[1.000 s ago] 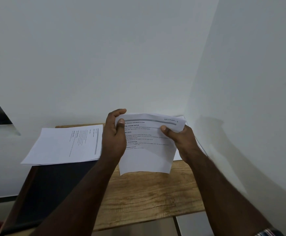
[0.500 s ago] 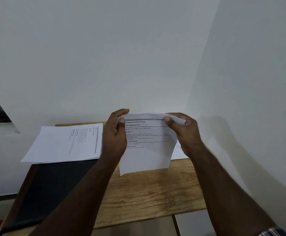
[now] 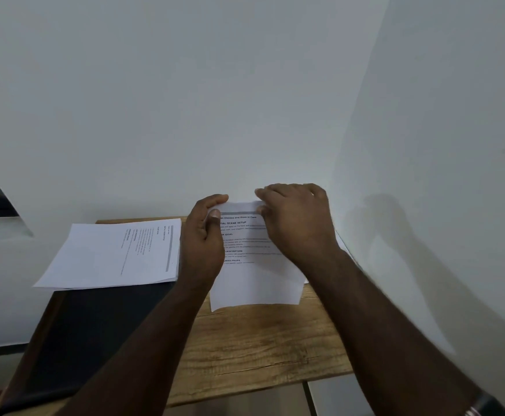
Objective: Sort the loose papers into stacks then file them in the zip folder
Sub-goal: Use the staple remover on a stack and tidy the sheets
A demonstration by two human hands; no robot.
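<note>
Both hands are up on one printed sheet [image 3: 254, 277] at the centre of the view, held above the far end of the wooden table [image 3: 263, 343]. The left hand [image 3: 203, 244] grips the sheet's left edge near the top, thumb on the printed face and fingers curled round behind. The right hand [image 3: 297, 223] lies over the top right corner, knuckles toward the camera, fingers curled down over the top edge, thumb tip on the grey header bar; it pinches that corner. Headings on the page can be read in part: "SCENE SETUP", "GOAL", "DESCRIPTION", "PROPS". The sheet's lower edge hangs free at about 6 o'clock from the hands, above the wood.

Over at 9 o'clock from the left hand, a stack [image 3: 113, 253] of printed papers lies flat, turned sideways, its near edge resting on a dark folder [image 3: 95, 334] that covers the table's left side. At 3 o'clock from the held sheet, behind the right wrist, a sliver of more white paper [image 3: 342, 243] shows against the wall; how much lies there, hard to say.
</note>
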